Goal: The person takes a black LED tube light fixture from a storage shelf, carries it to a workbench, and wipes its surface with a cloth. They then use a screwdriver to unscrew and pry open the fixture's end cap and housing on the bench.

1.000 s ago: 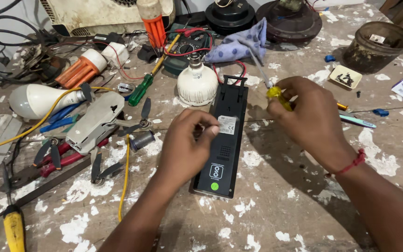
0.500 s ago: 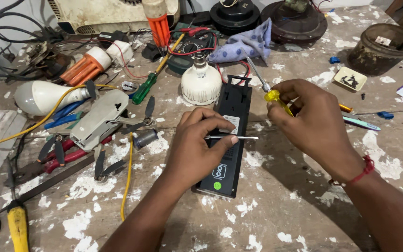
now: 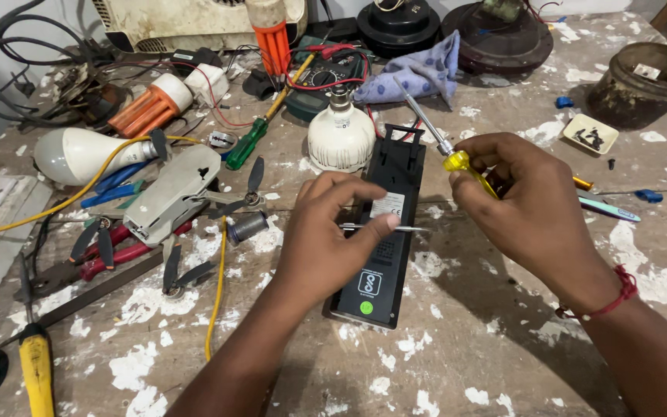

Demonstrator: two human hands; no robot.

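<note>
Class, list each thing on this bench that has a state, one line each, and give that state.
black device: lying flat, under both hands
left hand: pinching a thin metal pin
right hand: gripping yellow screwdriver, tip raised
white bulb: standing on its dome
green screwdriver: lying untouched

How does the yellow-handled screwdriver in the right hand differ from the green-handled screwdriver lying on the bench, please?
The yellow-handled screwdriver is held in the right hand, raised with its shaft pointing up and away; the green-handled screwdriver lies untouched on the paint-flecked bench among other tools. Most of the yellow handle is hidden by the fingers, while the green handle is fully visible. Both have translucent coloured handles.
</note>
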